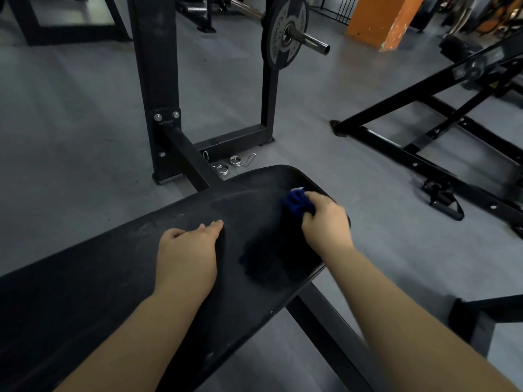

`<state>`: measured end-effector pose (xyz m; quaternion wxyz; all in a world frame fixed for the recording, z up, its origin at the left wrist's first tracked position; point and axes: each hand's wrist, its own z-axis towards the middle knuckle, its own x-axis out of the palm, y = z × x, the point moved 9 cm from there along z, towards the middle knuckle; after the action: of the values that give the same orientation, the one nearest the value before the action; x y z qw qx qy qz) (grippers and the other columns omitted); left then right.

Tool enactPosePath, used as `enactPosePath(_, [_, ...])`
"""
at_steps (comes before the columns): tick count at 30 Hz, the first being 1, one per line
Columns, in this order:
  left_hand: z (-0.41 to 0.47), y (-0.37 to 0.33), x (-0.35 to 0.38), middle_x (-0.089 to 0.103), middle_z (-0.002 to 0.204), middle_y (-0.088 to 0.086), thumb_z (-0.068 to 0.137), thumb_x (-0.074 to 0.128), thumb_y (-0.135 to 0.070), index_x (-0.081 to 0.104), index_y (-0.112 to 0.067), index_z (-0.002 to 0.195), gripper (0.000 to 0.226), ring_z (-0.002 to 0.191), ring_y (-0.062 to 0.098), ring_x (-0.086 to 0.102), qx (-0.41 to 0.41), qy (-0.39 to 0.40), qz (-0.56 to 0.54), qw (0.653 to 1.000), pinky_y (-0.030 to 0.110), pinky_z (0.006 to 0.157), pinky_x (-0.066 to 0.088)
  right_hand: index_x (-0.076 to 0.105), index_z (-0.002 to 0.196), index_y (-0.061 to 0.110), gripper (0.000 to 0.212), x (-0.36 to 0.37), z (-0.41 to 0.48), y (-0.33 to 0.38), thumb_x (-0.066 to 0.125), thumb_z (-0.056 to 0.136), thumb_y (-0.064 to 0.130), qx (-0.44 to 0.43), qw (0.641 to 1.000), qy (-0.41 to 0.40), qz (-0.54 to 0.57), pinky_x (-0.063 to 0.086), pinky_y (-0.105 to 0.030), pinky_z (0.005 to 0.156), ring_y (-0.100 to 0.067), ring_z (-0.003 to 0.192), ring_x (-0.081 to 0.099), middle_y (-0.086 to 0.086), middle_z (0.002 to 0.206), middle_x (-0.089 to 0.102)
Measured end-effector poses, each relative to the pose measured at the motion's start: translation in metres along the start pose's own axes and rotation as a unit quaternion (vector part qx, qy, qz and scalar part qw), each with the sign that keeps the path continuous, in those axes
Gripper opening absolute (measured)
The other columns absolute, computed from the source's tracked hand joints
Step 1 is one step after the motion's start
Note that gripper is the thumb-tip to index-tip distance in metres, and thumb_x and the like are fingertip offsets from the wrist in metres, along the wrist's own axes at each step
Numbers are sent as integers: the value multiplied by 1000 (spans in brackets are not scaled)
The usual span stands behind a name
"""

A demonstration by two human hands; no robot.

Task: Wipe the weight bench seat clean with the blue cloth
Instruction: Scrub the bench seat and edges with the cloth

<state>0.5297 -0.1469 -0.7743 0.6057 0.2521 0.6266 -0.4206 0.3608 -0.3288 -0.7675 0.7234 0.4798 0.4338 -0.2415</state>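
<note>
Right hand (325,219) grips bunched cloth (296,202), pressed on seat (175,199) near its far end. Left hand (188,250) flat on seat middle, fingers straight, holding nothing. Dark wiped patch just below cloth; pale dust streaks left of it. Judged early: most of seat unwiped.

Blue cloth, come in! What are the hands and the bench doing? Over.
Right hand grips blue cloth against bench seat. Left hand flat on seat, holding nothing. Pale dust streaks show. Nothing blocking the cloth.
</note>
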Motion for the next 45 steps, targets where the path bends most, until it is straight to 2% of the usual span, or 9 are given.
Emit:
enactPosePath(4, [1, -2, 2, 47, 142, -9, 93, 35, 0, 25, -32, 147, 63, 123, 0, 46, 12, 16, 6, 1000, 23, 107, 20, 65, 115, 14, 46, -9, 8, -10, 47, 76, -2, 80, 995, -66, -6, 45, -32, 80, -34, 107, 56, -12, 111, 65])
enactPosePath(11, [-1, -2, 1, 44, 145, -4, 93, 34, -2, 24, -33, 147, 62, 125, 0, 45, 10, 15, 5, 1000, 24, 108, 19, 64, 115, 18, 47, 15, -30, 42, 52, 74, 0, -103, 994, 39, -9, 44, -32, 92, -28, 106, 56, -6, 110, 66])
enactPosePath(14, [1, 0, 3, 43, 146, -4, 91, 34, -1, 24, -33, 147, 65, 129, 0, 40, 17, 19, -1, 1000, 25, 108, 17, 65, 112, 16, 43, 1, 2, 3, 49, 76, 0, 10, 999, 3, -39, 41, -29, 78, -34, 104, 56, -11, 108, 66])
enactPosePath(17, [2, 0, 7, 43, 146, -3, 90, 35, -1, 24, -32, 147, 66, 130, 1, 41, 14, 18, -1, 1000, 27, 109, 19, 63, 119, 16, 48, 1, -9, 10, 48, 77, -2, 69, 996, -49, -12, 42, -31, 86, -33, 111, 53, -11, 116, 64])
enactPosePath(23, [0, 1, 4, 42, 146, -1, 89, 34, -2, 24, -32, 147, 66, 125, 3, 46, 10, 10, -2, 1000, 27, 109, 21, 64, 119, 18, 51, 25, -59, 64, 53, 74, -2, -112, 992, 50, 8, 41, -29, 96, -25, 110, 54, -5, 115, 65])
enactPosePath(28, [1, 0, 2, 44, 145, -4, 90, 34, -2, 24, -32, 147, 65, 129, 1, 41, 25, 10, -3, 1000, 26, 108, 19, 63, 118, 12, 44, 6, -19, 19, 49, 78, -2, 34, 998, -47, -13, 41, -32, 85, -31, 108, 53, -9, 110, 64])
enactPosePath(34, [3, 2, -3, 52, 138, -7, 96, 37, -10, 30, -36, 145, 55, 118, 4, 52, 23, -11, -1, 1000, 24, 102, 25, 63, 118, 17, 49, 23, -69, 64, 52, 74, -2, -106, 993, 41, -8, 41, -29, 90, -25, 106, 54, -3, 113, 64])
enactPosePath(39, [0, 2, -2, 57, 132, -10, 98, 36, -15, 33, -35, 143, 50, 115, 3, 54, 21, -20, -11, 1000, 24, 102, 25, 62, 120, 13, 49, 14, -34, 38, 49, 76, -4, 12, 1000, -16, -9, 41, -31, 89, -30, 109, 52, -9, 112, 64])
enactPosePath(45, [2, 4, 0, 54, 136, -8, 96, 41, -13, 29, -37, 144, 55, 120, 4, 50, 5, -6, -7, 1000, 26, 103, 26, 63, 119, 20, 49, 31, -90, 85, 51, 78, -4, -132, 987, 80, 39, 36, -19, 90, -17, 107, 50, 1, 114, 63])
